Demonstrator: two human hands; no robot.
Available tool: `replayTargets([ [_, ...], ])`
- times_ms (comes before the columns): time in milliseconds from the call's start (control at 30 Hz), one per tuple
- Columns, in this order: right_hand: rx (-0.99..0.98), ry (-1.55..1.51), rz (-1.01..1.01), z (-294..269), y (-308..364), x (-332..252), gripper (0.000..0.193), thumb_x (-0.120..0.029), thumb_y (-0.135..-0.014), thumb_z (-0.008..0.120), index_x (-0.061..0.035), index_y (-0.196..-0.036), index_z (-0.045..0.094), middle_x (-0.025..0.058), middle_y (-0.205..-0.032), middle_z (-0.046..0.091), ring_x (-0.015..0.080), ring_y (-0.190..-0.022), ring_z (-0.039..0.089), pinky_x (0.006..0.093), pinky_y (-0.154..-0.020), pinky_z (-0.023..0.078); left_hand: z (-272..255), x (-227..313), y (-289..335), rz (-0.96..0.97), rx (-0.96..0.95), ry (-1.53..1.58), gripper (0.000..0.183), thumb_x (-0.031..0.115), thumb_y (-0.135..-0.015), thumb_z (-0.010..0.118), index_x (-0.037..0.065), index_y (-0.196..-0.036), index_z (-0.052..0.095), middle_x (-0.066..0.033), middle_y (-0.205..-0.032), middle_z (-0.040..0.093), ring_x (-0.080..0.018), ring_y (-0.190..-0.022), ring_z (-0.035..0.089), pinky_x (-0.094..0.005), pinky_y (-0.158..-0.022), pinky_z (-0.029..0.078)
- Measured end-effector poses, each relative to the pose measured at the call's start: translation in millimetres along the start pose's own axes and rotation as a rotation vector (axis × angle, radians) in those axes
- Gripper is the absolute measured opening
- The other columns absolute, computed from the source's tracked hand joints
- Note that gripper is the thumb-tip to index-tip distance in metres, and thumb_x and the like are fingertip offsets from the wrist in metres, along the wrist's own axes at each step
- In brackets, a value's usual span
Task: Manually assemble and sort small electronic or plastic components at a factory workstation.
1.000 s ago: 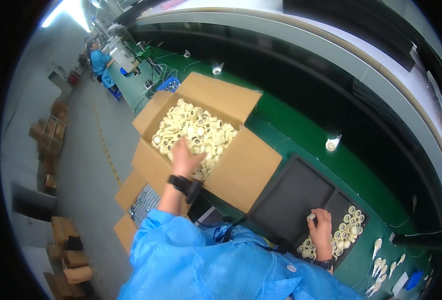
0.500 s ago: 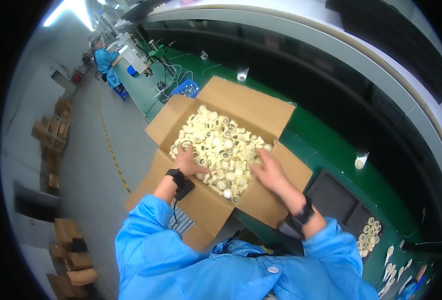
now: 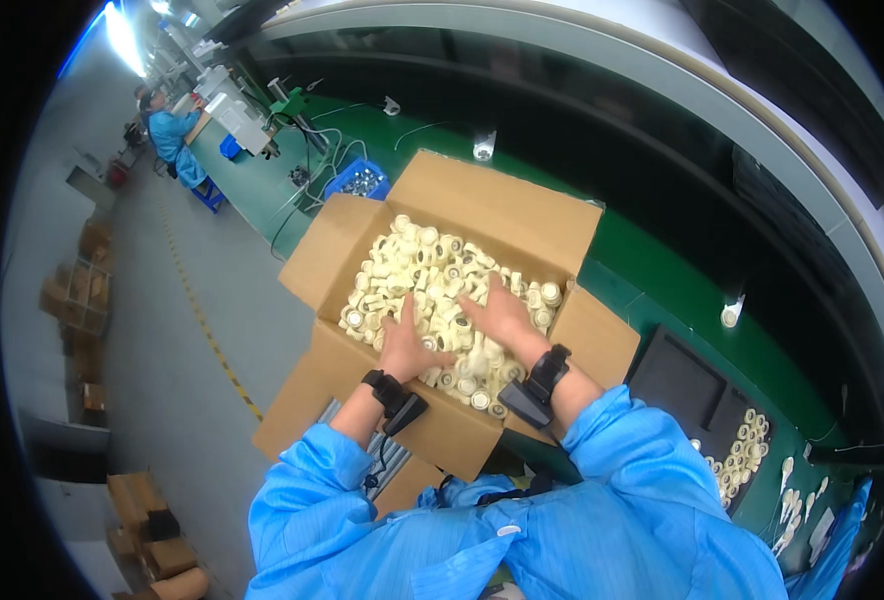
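An open cardboard box stands before me, filled with many small cream-coloured round plastic parts, some with dark or metallic ring centres. Into the near half of the pile reaches my left hand, its fingers spread and its thumb stretched toward the middle. My right hand is also among the parts, fingers apart, just right of it. A few parts between the two hands are smeared by motion. Fingertips partly sink behind the parts, and neither hand shows a firm hold on any piece. Dark bands with black devices circle both wrists.
A black tray lies to the right, with several round parts at its near end. White spoon-shaped pieces rest on the green bench. A blue bin of small metal pieces stands beyond the box. Far left, a person in blue sits at a bench.
Both hands have moved closer together over the parts; the right went left and the left slightly right. The parts between them have shifted. My view has turned a little.
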State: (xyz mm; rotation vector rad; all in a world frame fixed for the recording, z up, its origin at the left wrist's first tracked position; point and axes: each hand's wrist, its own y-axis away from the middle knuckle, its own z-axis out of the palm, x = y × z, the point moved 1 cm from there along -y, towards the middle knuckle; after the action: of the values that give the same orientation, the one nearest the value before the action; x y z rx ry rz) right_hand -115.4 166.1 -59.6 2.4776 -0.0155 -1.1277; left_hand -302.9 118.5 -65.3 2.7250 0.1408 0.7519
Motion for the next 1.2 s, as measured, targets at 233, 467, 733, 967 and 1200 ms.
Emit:
replayTargets([
  [233,0.204,-0.389,-0.255,48.3,-13.6,-4.3,0.076,-0.040,-0.081,0.066,-0.0022,-0.137,0.033,0.0271,-0.133,0.044,0.0368,-0.124,0.044,0.0407,-0.101,0.038,6.8,-1.9,-12.3,-0.003,0.011,0.189,0.131,0.027,-0.049,0.088,0.005,-0.147,0.003,-0.0412,-0.133,0.023,-0.0478,-0.124,0.035,-0.0428,-0.103,0.036],
  [467,0.394,-0.586,-0.428,51.7,-3.8,-24.5,0.046,-0.032,-0.082,0.067,-0.0050,-0.117,0.055,0.0122,-0.121,0.055,0.0248,-0.113,0.053,0.0353,-0.093,0.043,9.1,15.5,-10.8,0.132,0.083,0.625,0.113,0.011,-0.052,0.083,-0.003,-0.143,0.018,-0.0250,-0.138,0.034,-0.0319,-0.129,0.036,-0.0383,-0.106,0.032],
  [733,0.311,-0.945,-0.440,-10.1,51.2,-8.7,0.038,-0.022,-0.085,0.065,-0.0049,-0.117,0.054,0.0076,-0.118,0.057,0.0155,-0.109,0.052,0.0293,-0.093,0.042,-2.2,99.4,35.7,0.300,0.180,0.552,0.107,0.006,-0.056,0.080,-0.001,-0.143,0.019,-0.0235,-0.140,0.032,-0.0335,-0.129,0.035,-0.0409,-0.105,0.032],
  [967,0.612,-1.015,-0.396,-88.3,167.2,87.4,0.038,-0.006,-0.083,0.063,-0.0020,-0.119,0.052,0.0086,-0.116,0.055,0.0171,-0.109,0.052,0.0294,-0.093,0.041,74.2,209.0,82.3,0.635,-0.079,0.519,0.098,0.010,-0.063,0.076,0.001,-0.142,0.018,-0.0204,-0.131,0.037,-0.0322,-0.122,0.041,-0.0404,-0.101,0.036],
  [1200,0.862,-0.826,-0.006,-102.4,218.7,256.1,0.030,-0.008,-0.083,0.063,-0.0033,-0.112,0.060,0.0100,-0.112,0.056,0.0178,-0.105,0.054,0.0298,-0.092,0.043,215.5,265.1,90.6,0.576,-0.526,0.438,0.109,0.017,-0.060,0.083,0.001,-0.145,0.016,-0.0219,-0.127,0.038,-0.0312,-0.112,0.051,-0.0367,-0.094,0.046],
])
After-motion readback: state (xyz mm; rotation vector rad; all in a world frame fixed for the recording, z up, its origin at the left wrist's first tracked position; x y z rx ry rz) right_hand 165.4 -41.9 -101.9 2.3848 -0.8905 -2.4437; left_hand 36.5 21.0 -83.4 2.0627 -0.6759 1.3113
